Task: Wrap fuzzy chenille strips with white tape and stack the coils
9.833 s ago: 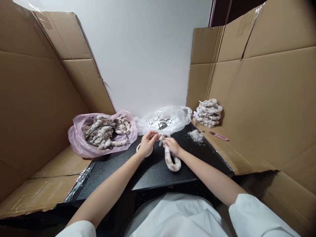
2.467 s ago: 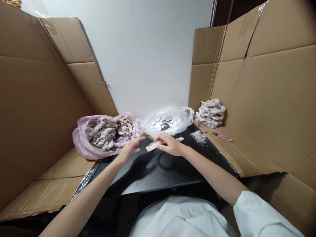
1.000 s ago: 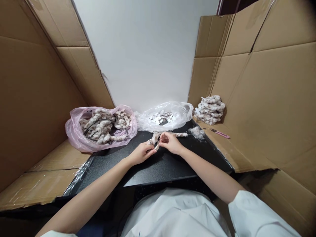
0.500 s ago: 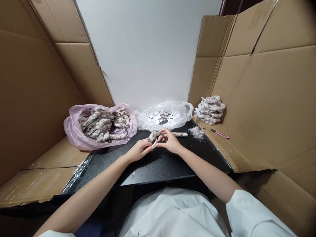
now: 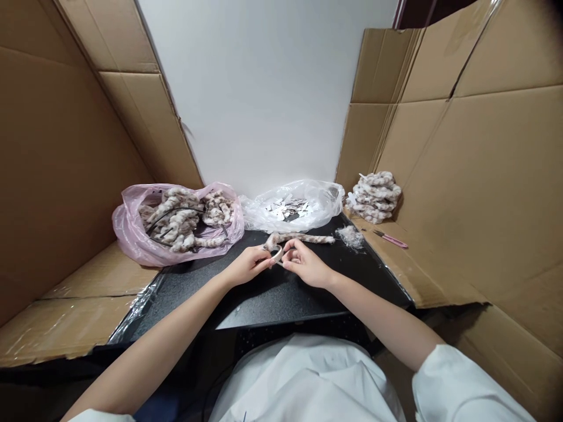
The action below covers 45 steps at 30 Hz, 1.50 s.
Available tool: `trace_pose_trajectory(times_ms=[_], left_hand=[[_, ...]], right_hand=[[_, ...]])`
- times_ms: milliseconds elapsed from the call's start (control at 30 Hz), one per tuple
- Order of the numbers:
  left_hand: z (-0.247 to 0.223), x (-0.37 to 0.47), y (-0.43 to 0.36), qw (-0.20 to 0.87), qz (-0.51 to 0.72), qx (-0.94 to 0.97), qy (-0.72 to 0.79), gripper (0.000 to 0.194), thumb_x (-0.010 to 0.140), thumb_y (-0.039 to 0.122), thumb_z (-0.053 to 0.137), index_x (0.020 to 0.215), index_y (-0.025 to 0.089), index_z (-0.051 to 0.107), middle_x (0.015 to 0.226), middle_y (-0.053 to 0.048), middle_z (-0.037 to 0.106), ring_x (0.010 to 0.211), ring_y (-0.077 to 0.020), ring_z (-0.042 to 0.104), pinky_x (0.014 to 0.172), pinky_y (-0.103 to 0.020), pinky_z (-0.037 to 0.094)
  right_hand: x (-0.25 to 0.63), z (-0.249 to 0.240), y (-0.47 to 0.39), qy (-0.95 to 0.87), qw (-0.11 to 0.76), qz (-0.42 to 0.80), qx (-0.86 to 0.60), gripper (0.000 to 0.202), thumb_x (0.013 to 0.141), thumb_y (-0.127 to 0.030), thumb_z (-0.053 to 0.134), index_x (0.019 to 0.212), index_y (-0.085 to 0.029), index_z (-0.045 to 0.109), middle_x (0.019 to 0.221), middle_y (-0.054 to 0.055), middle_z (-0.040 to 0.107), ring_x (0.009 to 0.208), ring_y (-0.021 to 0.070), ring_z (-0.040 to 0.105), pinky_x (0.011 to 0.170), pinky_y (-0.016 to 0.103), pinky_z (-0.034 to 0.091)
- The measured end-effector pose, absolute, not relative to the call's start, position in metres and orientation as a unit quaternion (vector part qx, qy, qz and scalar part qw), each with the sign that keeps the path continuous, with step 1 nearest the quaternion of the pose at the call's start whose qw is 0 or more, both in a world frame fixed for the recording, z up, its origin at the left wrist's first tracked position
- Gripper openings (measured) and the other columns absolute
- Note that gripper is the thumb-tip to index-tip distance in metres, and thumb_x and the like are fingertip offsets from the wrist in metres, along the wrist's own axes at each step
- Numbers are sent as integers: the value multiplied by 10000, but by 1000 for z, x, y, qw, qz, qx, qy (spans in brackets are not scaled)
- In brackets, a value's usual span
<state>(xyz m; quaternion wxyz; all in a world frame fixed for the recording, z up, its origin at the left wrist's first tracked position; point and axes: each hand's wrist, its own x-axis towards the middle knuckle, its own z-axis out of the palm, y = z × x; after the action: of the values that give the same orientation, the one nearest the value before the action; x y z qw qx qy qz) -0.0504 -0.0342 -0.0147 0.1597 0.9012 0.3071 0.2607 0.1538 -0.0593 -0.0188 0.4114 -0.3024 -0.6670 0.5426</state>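
Observation:
My left hand (image 5: 252, 265) is closed on a narrow cream-coloured roll of tape (image 5: 278, 254), thumb in front and fingers behind. My right hand (image 5: 304, 265) is beside the roll's right side. Its thumb and fingers are drawn together near a short strip at the roll's lower edge; the exact hold is too small to make out. A fluffy white-and-brown cord (image 5: 316, 239) lies on the black table (image 5: 281, 302) just beyond both hands. Its left end curves up against the left fingertips, and whether that hand also grips it is unclear.
A pink plastic bag (image 5: 132, 240) of fluffy coils stands at left. Behind my hands lies a clear bag (image 5: 323, 202) with small white and metal pieces. To the right are a bundle of fluffy cords (image 5: 376, 196), a tuft of fluff (image 5: 350, 237) and a pink cutter (image 5: 393, 239). Cardboard walls (image 5: 484, 193) flank the table.
My right hand has moved a little right and toward me, away from the fluffy cord, so more of the roll shows. My left hand stays nearly in place with its hold.

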Motion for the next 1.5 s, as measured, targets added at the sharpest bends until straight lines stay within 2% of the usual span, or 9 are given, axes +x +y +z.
trace_pose_trajectory(times_ms=[300,533,667,900,1133,1233,1300,1400,1500], left_hand=[[-14,-59,-35,152,186,932,273,348,914,378,457,711,146,618,731,-42,563,710,-141,511,664,-233,383],[-18,-52,-25,91,253,909,317,392,901,452,470,722,157,655,720,-46,551,673,-144,518,631,-238,380],[-23,-57,-17,29,258,892,370,451,828,512,564,551,157,582,614,-23,492,596,-130,474,576,-235,320],[-25,-70,-14,39,254,898,358,467,886,452,496,520,161,480,552,1,418,522,-107,383,527,-237,261],[-21,-60,-28,87,257,920,283,442,888,401,499,520,166,426,544,11,392,533,-107,377,539,-242,272],[-20,-60,-31,103,263,923,260,450,897,388,479,513,173,389,527,17,356,523,-105,354,539,-247,276],[-20,-60,-31,111,264,923,258,447,907,381,459,518,171,393,523,20,353,519,-102,348,540,-247,279],[-20,-61,-28,110,260,919,276,455,912,387,449,519,162,416,515,22,362,520,-95,353,538,-244,277],[-20,-62,-24,111,265,906,310,474,900,423,470,512,154,436,492,30,362,498,-84,334,517,-241,255]], right_hand=[[199,-11,-51,-555,404,614,-389,485,615,-367,777,873,-220,393,792,-32,571,585,72,397,547,217,271],[196,2,-111,-605,395,624,-297,392,721,-437,721,892,-220,442,793,-12,524,695,110,453,619,246,350],[212,10,-134,-612,381,624,-302,389,750,-473,688,938,-234,447,782,3,502,677,121,449,614,260,373],[229,13,-104,-702,449,362,-417,323,802,-381,617,1057,-245,473,854,13,512,772,152,499,719,309,413],[168,31,-48,-865,218,100,-440,374,669,-451,737,913,-198,607,1043,104,601,1071,320,476,918,493,339],[152,39,-24,-882,93,112,-449,330,594,-460,788,667,-193,607,853,99,622,973,340,512,857,483,351],[151,42,-15,-888,36,145,-434,305,651,-376,762,524,-190,556,712,68,600,876,298,538,828,446,350],[157,42,-19,-905,58,172,-384,295,738,-234,676,478,-182,548,675,39,585,813,234,536,819,400,331],[166,42,-38,-920,96,159,-345,202,783,-232,633,588,-187,613,772,33,593,852,212,519,826,380,316]])
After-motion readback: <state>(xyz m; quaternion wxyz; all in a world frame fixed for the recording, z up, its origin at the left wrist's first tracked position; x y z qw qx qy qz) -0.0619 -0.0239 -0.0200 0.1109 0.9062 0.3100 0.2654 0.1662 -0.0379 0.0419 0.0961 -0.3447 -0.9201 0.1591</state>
